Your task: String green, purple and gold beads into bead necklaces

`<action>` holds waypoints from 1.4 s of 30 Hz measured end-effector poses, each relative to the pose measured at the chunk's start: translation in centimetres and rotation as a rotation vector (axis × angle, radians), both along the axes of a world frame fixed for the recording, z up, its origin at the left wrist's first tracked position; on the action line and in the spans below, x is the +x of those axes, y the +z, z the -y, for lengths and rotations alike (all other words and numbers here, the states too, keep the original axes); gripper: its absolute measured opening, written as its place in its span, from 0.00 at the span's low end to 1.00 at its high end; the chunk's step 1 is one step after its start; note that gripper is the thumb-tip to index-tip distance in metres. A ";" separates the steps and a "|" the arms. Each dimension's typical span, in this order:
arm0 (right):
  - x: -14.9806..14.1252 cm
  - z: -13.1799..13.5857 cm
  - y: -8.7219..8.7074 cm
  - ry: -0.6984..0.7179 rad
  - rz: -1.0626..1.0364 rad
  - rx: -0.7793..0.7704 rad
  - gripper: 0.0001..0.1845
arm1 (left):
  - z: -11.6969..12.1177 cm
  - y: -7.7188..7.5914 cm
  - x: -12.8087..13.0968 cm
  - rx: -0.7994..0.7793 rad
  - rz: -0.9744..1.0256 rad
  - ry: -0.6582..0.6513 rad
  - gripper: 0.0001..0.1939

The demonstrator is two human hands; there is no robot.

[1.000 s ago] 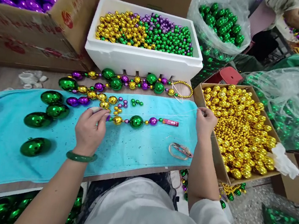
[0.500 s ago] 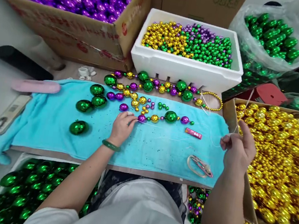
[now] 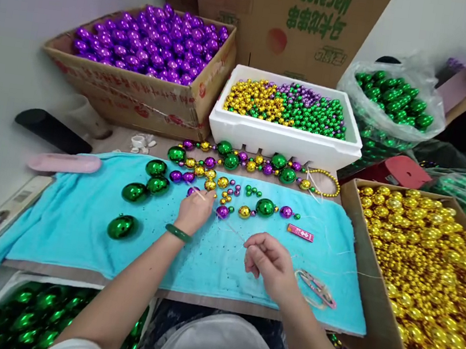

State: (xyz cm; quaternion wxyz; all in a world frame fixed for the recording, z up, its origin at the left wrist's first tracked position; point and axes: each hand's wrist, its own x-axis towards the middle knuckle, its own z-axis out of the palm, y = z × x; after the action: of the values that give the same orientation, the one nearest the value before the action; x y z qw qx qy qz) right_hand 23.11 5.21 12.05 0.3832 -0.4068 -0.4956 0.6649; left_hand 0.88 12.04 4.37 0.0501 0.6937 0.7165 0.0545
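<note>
My left hand [image 3: 194, 213] rests on a turquoise towel [image 3: 77, 233], fingers pinched on a thin needle that points up left toward loose purple and gold beads [image 3: 210, 180]. A clear thread runs from it to my right hand [image 3: 269, 263], which pinches the thread above the towel. A short strung row of purple, gold and green beads [image 3: 260, 208] lies just right of my left hand. A green bangle sits on my left wrist.
Large green balls [image 3: 145, 185] lie on the towel's left. A pink tag [image 3: 300, 233] and small snips [image 3: 316, 287] lie near my right hand. A finished bead strand [image 3: 256, 163] lies before the white foam box [image 3: 285, 141]. Boxes of purple [image 3: 147, 41] and gold balls [image 3: 432, 266] flank the towel.
My right hand came in from over the gold ball box to the towel's middle, still holding the thread. My left hand stayed by the beads. The view tilted upward.
</note>
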 end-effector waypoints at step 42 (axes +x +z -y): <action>0.7 0.8 -2.0 -0.067 0.497 0.258 0.14 | 4.9 5.3 -1.7 0.084 2.107 0.257 0.16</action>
State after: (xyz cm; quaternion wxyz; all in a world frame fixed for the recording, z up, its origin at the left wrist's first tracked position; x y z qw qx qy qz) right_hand 23.76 4.39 10.02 0.3204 -0.5214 -0.6410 0.4633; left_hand -0.79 7.12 9.71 0.6153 0.2167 0.3771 0.6575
